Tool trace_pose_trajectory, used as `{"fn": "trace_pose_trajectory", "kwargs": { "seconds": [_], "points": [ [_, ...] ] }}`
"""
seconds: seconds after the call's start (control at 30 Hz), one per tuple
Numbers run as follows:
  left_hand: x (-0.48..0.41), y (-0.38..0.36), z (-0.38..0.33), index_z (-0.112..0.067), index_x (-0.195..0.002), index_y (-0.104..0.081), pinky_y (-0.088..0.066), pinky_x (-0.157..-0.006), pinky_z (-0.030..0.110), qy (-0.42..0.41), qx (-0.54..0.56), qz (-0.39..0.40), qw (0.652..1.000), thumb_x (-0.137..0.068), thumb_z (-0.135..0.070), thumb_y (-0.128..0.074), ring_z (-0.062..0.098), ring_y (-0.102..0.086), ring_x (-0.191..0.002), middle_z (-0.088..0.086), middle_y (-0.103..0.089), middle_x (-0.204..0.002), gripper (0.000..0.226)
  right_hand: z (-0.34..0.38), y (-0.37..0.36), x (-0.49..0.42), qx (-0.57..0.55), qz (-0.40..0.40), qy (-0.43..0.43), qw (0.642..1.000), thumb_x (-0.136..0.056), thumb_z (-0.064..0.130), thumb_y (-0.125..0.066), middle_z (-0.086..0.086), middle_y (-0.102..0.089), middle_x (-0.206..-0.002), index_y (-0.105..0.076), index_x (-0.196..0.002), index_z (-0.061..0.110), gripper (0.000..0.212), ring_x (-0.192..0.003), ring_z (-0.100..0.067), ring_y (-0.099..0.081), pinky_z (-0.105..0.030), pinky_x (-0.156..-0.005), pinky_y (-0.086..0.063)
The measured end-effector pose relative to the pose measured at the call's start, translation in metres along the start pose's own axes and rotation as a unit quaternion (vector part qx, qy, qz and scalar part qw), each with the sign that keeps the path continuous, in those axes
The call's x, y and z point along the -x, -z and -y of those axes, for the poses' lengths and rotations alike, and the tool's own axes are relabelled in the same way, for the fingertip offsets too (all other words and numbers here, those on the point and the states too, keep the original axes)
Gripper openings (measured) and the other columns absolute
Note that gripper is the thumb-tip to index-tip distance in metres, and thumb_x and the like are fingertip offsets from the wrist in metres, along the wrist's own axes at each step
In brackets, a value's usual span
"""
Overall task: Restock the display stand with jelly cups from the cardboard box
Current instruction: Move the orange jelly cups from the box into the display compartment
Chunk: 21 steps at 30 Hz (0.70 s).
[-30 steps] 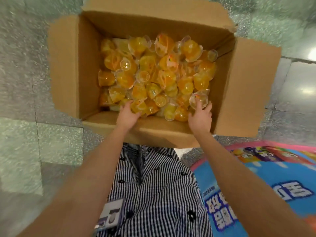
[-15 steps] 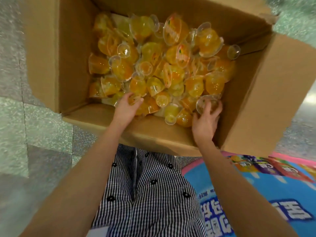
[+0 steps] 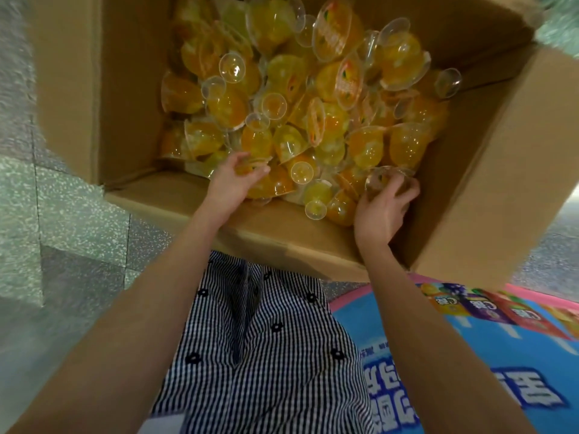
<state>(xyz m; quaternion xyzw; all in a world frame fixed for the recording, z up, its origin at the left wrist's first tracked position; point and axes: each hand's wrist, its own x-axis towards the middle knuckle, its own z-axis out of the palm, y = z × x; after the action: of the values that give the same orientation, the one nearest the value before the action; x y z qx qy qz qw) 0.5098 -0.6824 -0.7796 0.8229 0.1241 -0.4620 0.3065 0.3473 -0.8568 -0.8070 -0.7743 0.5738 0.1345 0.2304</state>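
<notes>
An open cardboard box [image 3: 131, 89] on the floor holds a heap of several yellow-orange jelly cups [image 3: 294, 98] with clear domed bases. My left hand [image 3: 232, 186] is inside at the near left of the heap, fingers curled around one orange jelly cup [image 3: 250, 166]. My right hand [image 3: 383, 211] is at the near right, fingers wrapped around another jelly cup [image 3: 383, 178] that lies on its side. Both forearms reach over the box's near wall.
The box's right flap [image 3: 501, 183] hangs open outward. The blue and pink printed top of the display stand [image 3: 470, 355] lies at lower right, just below the box. A checked garment [image 3: 266, 355] fills the lower middle. Speckled grey-green floor tiles [image 3: 62, 214] surround the box.
The view has moved closer to the box. Both hands have pushed deeper into the near edge of the heap and closed around a cup each.
</notes>
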Motion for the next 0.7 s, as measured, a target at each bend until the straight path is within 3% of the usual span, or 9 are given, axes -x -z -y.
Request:
{"fn": "trace_pose_trajectory", "kwargs": {
  "seconds": [0.17,0.33,0.47,0.6,0.7],
  "points": [
    [0.000,0.000,-0.001,-0.021,-0.138,-0.047,-0.034,-0.095,0.026,0.007,-0.003,0.003,1.000,-0.088,-0.038,-0.068,0.016,-0.044,-0.128,0.002,-0.046,-0.143,0.057,-0.003,0.008,-0.003,-0.019,0.008,-0.002,1.000,-0.083,0.006,-0.064,-0.016,-0.028,-0.145,-0.040,-0.126,0.009,0.050,-0.104,-0.042,-0.056,-0.041,-0.078,-0.049],
    [0.006,0.004,-0.001,-0.021,-0.137,-0.047,-0.036,-0.092,0.026,-0.009,-0.032,-0.014,0.999,-0.086,-0.037,-0.070,0.016,-0.046,-0.120,0.005,-0.047,-0.139,0.058,0.005,0.020,0.003,-0.049,0.014,-0.027,0.998,-0.076,0.006,-0.064,-0.015,-0.030,-0.140,-0.038,-0.130,0.013,0.060,-0.099,-0.042,-0.057,-0.042,-0.079,-0.048],
    [0.023,0.010,-0.007,-0.022,-0.139,-0.045,-0.037,-0.101,0.032,-0.032,-0.066,-0.028,0.997,-0.082,-0.037,-0.073,0.023,-0.047,-0.123,0.009,-0.040,-0.140,0.065,0.019,0.040,0.014,-0.072,0.030,-0.074,0.994,-0.075,0.009,-0.064,-0.017,-0.025,-0.143,-0.032,-0.139,0.015,0.072,-0.099,-0.045,-0.057,-0.042,-0.082,-0.047],
    [0.049,0.020,-0.014,-0.022,-0.139,-0.044,-0.032,-0.094,0.024,-0.053,-0.062,-0.057,0.995,-0.082,-0.035,-0.073,0.016,-0.044,-0.108,0.009,-0.035,-0.137,0.065,0.034,0.066,0.028,-0.108,0.039,-0.102,0.988,-0.076,0.016,-0.066,-0.017,-0.025,-0.142,-0.031,-0.142,0.014,0.075,-0.097,-0.042,-0.058,-0.033,-0.078,-0.039],
    [0.066,0.032,-0.020,-0.023,-0.140,-0.042,-0.031,-0.092,0.022,-0.063,-0.059,-0.061,0.994,-0.083,-0.035,-0.072,0.013,-0.040,-0.104,0.008,-0.033,-0.138,0.066,0.047,0.086,0.047,-0.149,0.038,-0.111,0.982,-0.077,0.020,-0.070,-0.015,-0.027,-0.139,-0.033,-0.142,0.013,0.075,-0.099,-0.041,-0.057,-0.037,-0.084,-0.043]
  ]
}}
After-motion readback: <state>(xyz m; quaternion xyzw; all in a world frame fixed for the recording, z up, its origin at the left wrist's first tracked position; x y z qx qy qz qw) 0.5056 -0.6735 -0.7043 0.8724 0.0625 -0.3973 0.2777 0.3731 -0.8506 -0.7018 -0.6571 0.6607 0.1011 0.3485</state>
